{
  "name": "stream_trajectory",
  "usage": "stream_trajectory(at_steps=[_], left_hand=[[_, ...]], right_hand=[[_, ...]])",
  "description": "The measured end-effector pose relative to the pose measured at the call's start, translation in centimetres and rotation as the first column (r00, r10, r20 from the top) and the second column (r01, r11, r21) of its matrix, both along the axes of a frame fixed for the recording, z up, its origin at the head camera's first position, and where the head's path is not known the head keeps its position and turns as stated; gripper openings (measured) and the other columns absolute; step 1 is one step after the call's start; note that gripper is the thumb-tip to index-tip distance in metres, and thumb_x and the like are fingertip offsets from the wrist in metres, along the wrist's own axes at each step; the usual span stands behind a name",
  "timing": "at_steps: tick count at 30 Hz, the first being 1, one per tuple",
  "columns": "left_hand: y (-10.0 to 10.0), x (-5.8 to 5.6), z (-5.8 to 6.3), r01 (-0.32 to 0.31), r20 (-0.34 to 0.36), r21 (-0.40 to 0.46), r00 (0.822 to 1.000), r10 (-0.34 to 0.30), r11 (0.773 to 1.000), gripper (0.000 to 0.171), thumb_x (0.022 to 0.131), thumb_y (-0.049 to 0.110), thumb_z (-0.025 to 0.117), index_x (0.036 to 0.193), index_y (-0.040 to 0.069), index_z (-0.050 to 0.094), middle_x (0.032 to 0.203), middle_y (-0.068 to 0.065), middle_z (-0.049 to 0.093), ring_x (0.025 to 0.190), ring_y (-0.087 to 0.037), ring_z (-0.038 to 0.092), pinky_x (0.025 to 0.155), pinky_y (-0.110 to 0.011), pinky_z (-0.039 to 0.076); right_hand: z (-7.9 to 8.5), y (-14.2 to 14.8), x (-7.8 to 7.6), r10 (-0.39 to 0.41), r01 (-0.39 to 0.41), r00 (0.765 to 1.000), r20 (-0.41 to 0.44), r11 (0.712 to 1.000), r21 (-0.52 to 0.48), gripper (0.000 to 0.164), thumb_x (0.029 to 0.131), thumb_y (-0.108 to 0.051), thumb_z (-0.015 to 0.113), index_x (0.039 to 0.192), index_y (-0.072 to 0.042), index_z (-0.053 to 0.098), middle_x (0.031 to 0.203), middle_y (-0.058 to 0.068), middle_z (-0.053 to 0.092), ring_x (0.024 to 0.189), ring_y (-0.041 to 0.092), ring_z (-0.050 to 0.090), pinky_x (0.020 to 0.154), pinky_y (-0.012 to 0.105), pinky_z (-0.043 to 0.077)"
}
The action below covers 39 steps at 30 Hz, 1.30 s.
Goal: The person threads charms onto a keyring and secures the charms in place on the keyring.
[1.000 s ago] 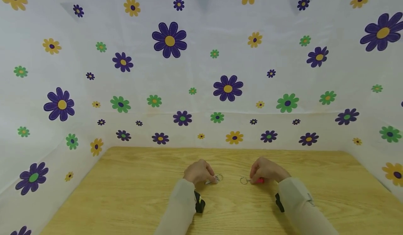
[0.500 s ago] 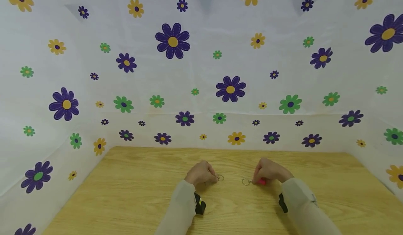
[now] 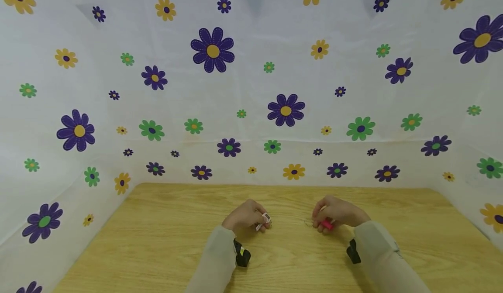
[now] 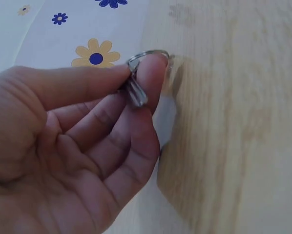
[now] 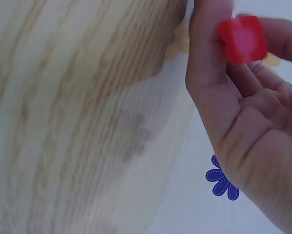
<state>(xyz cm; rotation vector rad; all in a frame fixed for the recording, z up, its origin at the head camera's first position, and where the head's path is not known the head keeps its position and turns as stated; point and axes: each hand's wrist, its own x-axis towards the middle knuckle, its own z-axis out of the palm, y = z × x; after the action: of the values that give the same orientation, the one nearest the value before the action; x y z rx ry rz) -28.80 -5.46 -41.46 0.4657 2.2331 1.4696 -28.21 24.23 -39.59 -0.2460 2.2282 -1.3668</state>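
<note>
Cloth (image 3: 243,87) behind wd tbl (image 3: 291,258); R fingers (image 5: 208,63) part-hide red fob (image 3: 327,225).

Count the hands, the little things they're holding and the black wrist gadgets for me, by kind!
Hands: 2, left hand and right hand
Little held things: 2, white one and red one
Black wrist gadgets: 2, left gadget and right gadget
Total: 6

head: above, forward-down, widest | left wrist: close, facing left hand (image 4: 77,146) | right wrist: close, facing right hand (image 5: 248,114) | shared: table (image 3: 291,262)
</note>
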Motion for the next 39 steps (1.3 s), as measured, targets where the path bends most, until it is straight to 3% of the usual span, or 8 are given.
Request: stream_trajectory(at_steps=[8,14,19,22,27,34,39], left_hand=[[-0.4,0.0,-0.4,0.035,0.020,0.057,0.999,-0.036,0.998,0.022,0.095,-0.008,0.060,0.116,-0.008,0.066,0.085,-0.014,0.074,0.058,-0.012,0.061,0.054,-0.023,0.043],[-0.3,0.1,-0.5,0.009,0.006,0.086,1.000,-0.010,0.996,0.017,0.095,-0.005,0.060,0.108,-0.008,0.070,0.087,-0.010,0.073,0.061,-0.012,0.059,0.056,-0.023,0.044],[-0.2,0.4,-0.4,-0.062,-0.060,0.059,0.996,0.066,0.996,0.013,0.096,0.003,0.068,0.103,-0.006,0.074,0.090,-0.006,0.074,0.072,-0.012,0.062,0.064,-0.027,0.052],[-0.2,0.4,-0.4,-0.077,-0.065,0.067,0.995,0.082,0.995,0.012,0.095,0.003,0.070,0.103,-0.005,0.073,0.088,-0.006,0.074,0.073,-0.012,0.064,0.067,-0.030,0.055],[-0.3,0.3,-0.5,-0.075,-0.049,0.068,0.996,0.078,0.995,0.018,0.095,0.001,0.070,0.111,-0.006,0.070,0.085,-0.006,0.072,0.070,-0.012,0.064,0.065,-0.030,0.055],[-0.1,0.3,-0.9,-0.071,-0.033,0.101,0.997,0.075,0.992,0.007,0.098,-0.001,0.064,0.102,-0.005,0.069,0.083,-0.007,0.071,0.067,-0.013,0.063,0.060,-0.028,0.055],[0.0,0.4,-1.0,-0.066,-0.047,0.101,0.996,0.071,0.993,0.012,0.100,0.001,0.061,0.107,-0.005,0.070,0.089,-0.008,0.074,0.067,-0.012,0.062,0.057,-0.025,0.052]], right_hand=[[-0.1,0.6,-0.1,0.039,-0.038,0.997,-0.073,0.999,0.012,0.013,0.092,0.002,0.062,0.101,0.010,0.068,0.085,0.013,0.072,0.066,0.014,0.063,0.053,0.018,0.044],[-0.4,0.7,0.2,0.065,-0.061,0.989,-0.130,0.998,0.035,0.010,0.086,0.007,0.064,0.093,0.012,0.069,0.081,0.010,0.069,0.064,0.013,0.058,0.054,0.019,0.044],[-0.3,0.5,0.5,0.042,-0.039,0.992,-0.117,0.999,0.027,0.007,0.087,0.009,0.064,0.092,0.012,0.069,0.077,0.011,0.069,0.060,0.012,0.060,0.052,0.018,0.044],[-0.3,0.5,0.5,0.042,-0.040,0.993,-0.111,0.999,0.020,0.008,0.090,0.008,0.063,0.092,0.011,0.069,0.074,0.010,0.069,0.058,0.011,0.059,0.051,0.017,0.041],[-0.3,0.5,0.5,0.044,-0.044,0.994,-0.098,0.999,0.000,0.009,0.092,0.005,0.062,0.091,0.011,0.070,0.073,0.010,0.069,0.058,0.010,0.059,0.052,0.016,0.044],[-0.4,0.4,0.5,0.008,-0.011,0.998,-0.062,0.999,-0.052,0.009,0.093,0.007,0.061,0.092,0.013,0.068,0.072,0.008,0.067,0.057,0.009,0.062,0.056,0.019,0.052],[-0.5,0.3,0.4,-0.010,0.007,1.000,-0.028,0.995,-0.095,0.012,0.094,0.006,0.063,0.098,0.015,0.068,0.079,0.010,0.069,0.062,0.010,0.065,0.061,0.022,0.056]])
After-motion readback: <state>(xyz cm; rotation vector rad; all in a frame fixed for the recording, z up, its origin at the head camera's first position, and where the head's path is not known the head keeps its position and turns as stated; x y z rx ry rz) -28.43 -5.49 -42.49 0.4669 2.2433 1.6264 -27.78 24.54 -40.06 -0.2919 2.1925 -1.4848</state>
